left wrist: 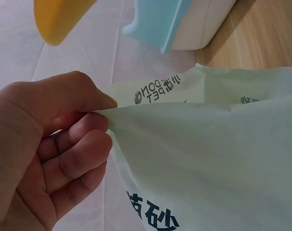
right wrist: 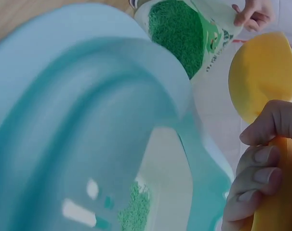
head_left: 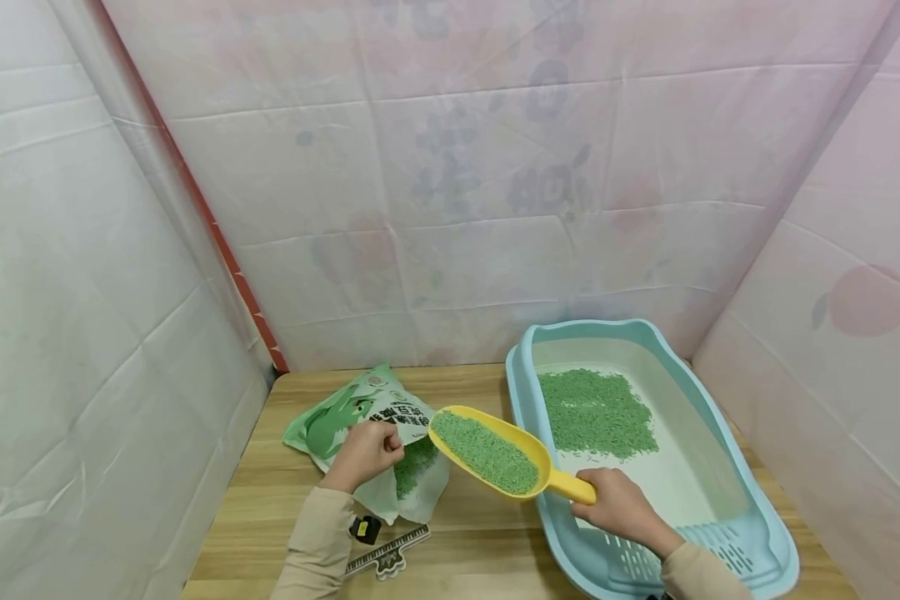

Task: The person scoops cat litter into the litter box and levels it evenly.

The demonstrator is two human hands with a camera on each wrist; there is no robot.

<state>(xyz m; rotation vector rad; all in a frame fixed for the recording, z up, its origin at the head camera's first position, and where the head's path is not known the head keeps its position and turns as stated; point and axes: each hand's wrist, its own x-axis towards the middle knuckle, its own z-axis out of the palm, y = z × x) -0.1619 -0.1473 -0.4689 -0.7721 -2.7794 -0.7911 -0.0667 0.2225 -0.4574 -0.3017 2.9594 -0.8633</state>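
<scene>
My left hand (head_left: 367, 456) pinches the top edge of an opened green-and-white litter bag (head_left: 332, 425), which lies on the table with green pellets in its mouth. In the left wrist view, thumb and forefinger grip the bag's pale rim (left wrist: 151, 107). My right hand (head_left: 621, 505) holds a yellow scoop (head_left: 570, 487) by its handle. Green pellets (head_left: 487, 454) fill the scoop, which hangs between the bag and a blue litter box (head_left: 522, 392), its handle end over the box's near-left rim. A patch of green pellets (head_left: 596, 412) covers part of the box's pale floor.
On the wooden table (head_left: 247, 508), below the bag, lie a clip with a piano-key pattern (head_left: 390, 552) and a small black object with a yellow label (head_left: 365, 529). Pale printed cloth walls (head_left: 480, 275) stand behind and on both sides.
</scene>
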